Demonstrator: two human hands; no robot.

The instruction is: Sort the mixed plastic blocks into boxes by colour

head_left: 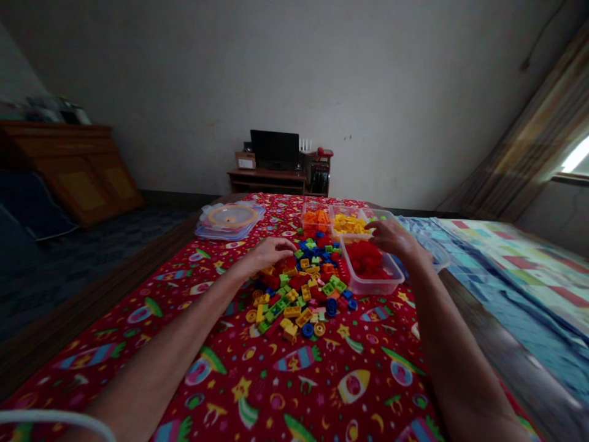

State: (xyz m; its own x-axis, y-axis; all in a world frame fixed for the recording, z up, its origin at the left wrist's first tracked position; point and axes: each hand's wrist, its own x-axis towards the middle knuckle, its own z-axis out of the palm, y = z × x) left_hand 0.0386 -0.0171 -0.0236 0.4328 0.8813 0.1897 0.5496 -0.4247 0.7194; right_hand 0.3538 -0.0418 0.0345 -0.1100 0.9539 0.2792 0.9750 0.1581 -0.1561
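A heap of small plastic building blocks (301, 293) in red, yellow, green, blue and orange lies on a red cloth with rocket prints (294, 380). My left hand (271, 252) hovers over the heap's far left side, fingers curled down and pinched together on the blocks; what they hold is hidden. My right hand (391, 236) reaches over a clear tub of red blocks (370, 264), fingers bent at its far rim. Behind it stand a tub of yellow blocks (350, 224) and a tub of orange blocks (316, 220).
A stack of clear lids (229, 220) lies at the cloth's far left. A patterned blue mat (506, 270) spreads on the right. A low wooden stand with a dark screen (275, 149) is by the far wall, a wooden cabinet (78, 169) at left.
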